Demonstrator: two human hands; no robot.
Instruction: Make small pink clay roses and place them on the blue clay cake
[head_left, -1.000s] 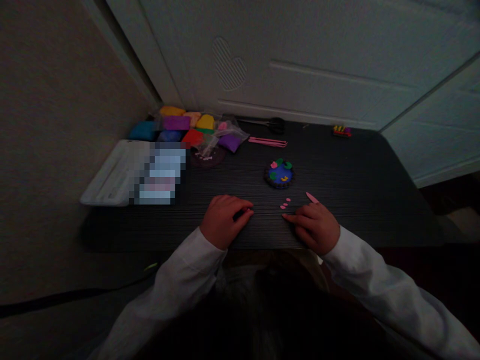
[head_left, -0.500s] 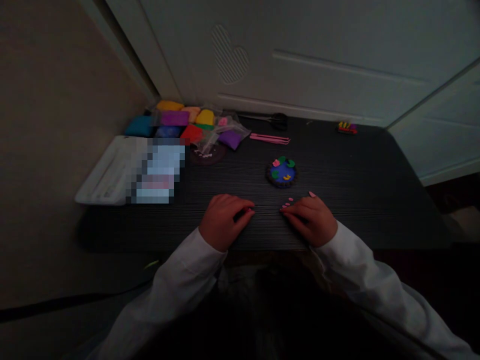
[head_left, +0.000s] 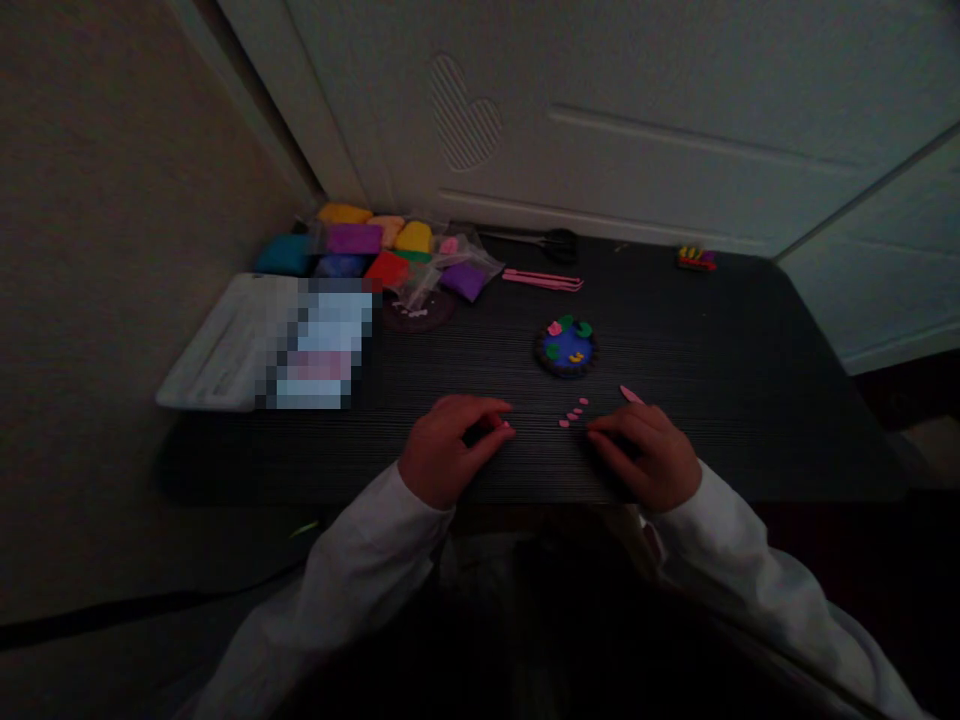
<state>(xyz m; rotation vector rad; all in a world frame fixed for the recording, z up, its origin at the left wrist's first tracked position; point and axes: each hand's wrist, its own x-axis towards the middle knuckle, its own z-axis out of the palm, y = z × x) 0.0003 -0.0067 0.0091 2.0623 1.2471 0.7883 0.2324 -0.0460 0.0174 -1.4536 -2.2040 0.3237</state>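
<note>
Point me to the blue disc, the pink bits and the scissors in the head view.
Blue disc (head_left: 568, 347): head view, on the middle of its blue face.
Pink bits (head_left: 564, 424): head view, on the bit nearest the person.
Scissors (head_left: 560, 245): head view, on the dark handle.

From where I stand, the curled fingers of the left hand (head_left: 454, 450) hide most of a pink bit (head_left: 505, 425), so I can't tell how firmly it is gripped, while the right hand (head_left: 649, 455) covers the near end of the pink tool (head_left: 630, 394). Over on the left, the panel (head_left: 324, 345) is blurred into blocks past reading, and clear bags (head_left: 420, 285) cover part of the dark plate (head_left: 441, 317). The yellow shapes (head_left: 576, 357) and the far-right colourful ornament (head_left: 696, 260) are too small to make out, and both sleeves (head_left: 360, 555) run off the near edge.
</note>
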